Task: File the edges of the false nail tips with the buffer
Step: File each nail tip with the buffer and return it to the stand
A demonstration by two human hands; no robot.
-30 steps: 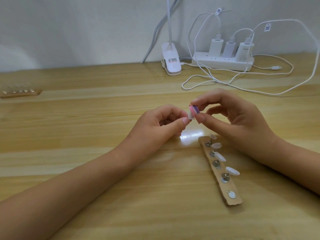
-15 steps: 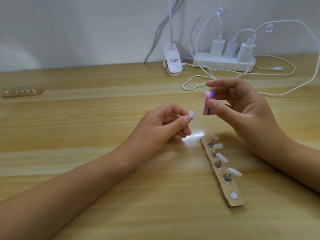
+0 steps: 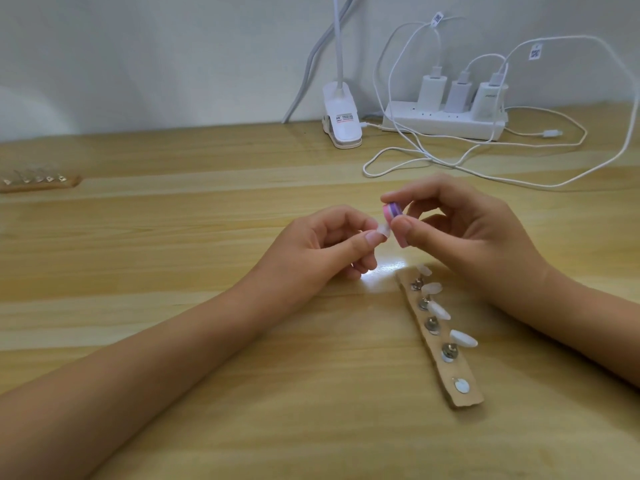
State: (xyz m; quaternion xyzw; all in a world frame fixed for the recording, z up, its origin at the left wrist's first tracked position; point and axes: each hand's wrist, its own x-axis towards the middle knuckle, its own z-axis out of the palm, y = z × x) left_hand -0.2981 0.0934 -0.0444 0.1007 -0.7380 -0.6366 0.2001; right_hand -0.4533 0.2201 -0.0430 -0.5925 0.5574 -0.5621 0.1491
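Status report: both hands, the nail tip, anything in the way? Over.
Left hand pinches nail tip. Right hand holds buffer against tip's edge. Nothing in the way; holder strip lies apart.

One wide-angle camera, worn on the head, looks forward and down over the wooden table (image 3: pixel 173 237) toward the power strip (image 3: pixel 446 124) at the wall (image 3: pixel 173 64). It sits close: the left hand (image 3: pixel 322 251) and right hand (image 3: pixel 464 233) fill mid-frame, nearer than the power strip.
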